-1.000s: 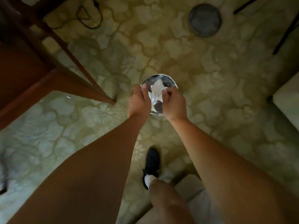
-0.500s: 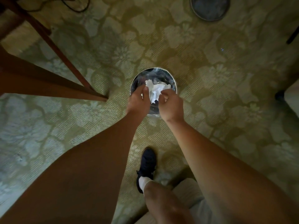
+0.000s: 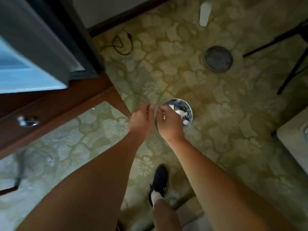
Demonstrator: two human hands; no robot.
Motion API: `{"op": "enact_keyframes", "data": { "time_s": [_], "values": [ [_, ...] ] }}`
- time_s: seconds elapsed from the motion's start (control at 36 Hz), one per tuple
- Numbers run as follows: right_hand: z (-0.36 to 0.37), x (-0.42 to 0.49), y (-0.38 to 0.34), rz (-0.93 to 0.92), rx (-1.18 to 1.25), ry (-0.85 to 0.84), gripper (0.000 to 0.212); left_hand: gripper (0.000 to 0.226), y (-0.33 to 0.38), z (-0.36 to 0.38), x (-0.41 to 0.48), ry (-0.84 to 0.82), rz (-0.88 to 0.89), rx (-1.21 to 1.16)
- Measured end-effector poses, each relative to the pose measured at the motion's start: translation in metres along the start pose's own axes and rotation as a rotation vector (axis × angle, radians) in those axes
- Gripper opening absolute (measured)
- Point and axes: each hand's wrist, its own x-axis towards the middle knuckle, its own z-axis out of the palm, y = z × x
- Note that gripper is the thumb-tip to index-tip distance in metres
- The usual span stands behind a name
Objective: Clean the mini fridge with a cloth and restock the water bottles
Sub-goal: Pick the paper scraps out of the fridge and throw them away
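White crumpled paper (image 3: 180,112) lies in the small bin (image 3: 189,108), half hidden by the right hand (image 3: 169,124); both hands' fingers curl loosely, left hand (image 3: 141,120) empty, edges blurred

Olive-green carpet (image 3: 191,77) with a pale floral pattern across the whole floor. Dark baseboard (image 3: 126,13) under a light wall at top. Reddish-brown wooden cabinet (image 3: 55,105) at left, with a metal drawer handle (image 3: 27,121). Black tripod legs (image 3: 283,52) at upper right. Dim, warm light.
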Motion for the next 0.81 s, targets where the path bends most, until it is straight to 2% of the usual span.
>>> {"op": "enact_keyframes", "data": {
  "time_s": [0.28, 0.42, 0.81],
  "values": [
    [0.045, -0.093, -0.146, -0.156, -0.058, -0.098, 0.027, 0.030, -0.043, -0.168, -0.081, 0.124, 0.082, 0.026],
    [0.081, -0.141, -0.220, -0.271, -0.070, -0.151, 0.026, 0.023, -0.070, -0.257, -0.114, 0.271, 0.132, 0.037],
    [0.168, -0.254, -0.416, -0.551, -0.085, -0.192, 0.029, 0.027, -0.129, -0.485, -0.196, 0.548, 0.168, 0.086]
  ]
}}
